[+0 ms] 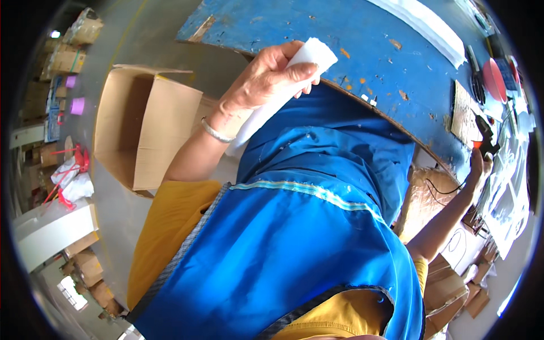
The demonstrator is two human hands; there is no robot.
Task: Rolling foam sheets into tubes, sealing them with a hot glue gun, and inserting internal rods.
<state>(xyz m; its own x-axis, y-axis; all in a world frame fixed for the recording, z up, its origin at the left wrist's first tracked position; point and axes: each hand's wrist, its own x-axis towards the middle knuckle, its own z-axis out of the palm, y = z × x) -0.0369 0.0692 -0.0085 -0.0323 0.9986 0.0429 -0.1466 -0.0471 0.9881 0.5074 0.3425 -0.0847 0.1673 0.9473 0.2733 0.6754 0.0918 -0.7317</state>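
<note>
My left hand [272, 73] is raised in front of the blue worktable's [351, 34] edge. It pinches a long white foam strip [314, 52], which runs down past my wrist with its metal bracelet. My right hand [480, 165] is stretched out far to the right at the table edge. Its fingers are closed on a black tool with an orange tip [483, 136], and a thin black cable [445, 191] hangs below it. My blue apron over yellow sleeves fills the lower middle of the view.
An open, empty cardboard box [147, 124] stands on the grey floor to my left. On the table lie a white strip [425, 22], a brown cardboard square [464, 113] and a red round dish [494, 79]. More cartons are stacked at both sides.
</note>
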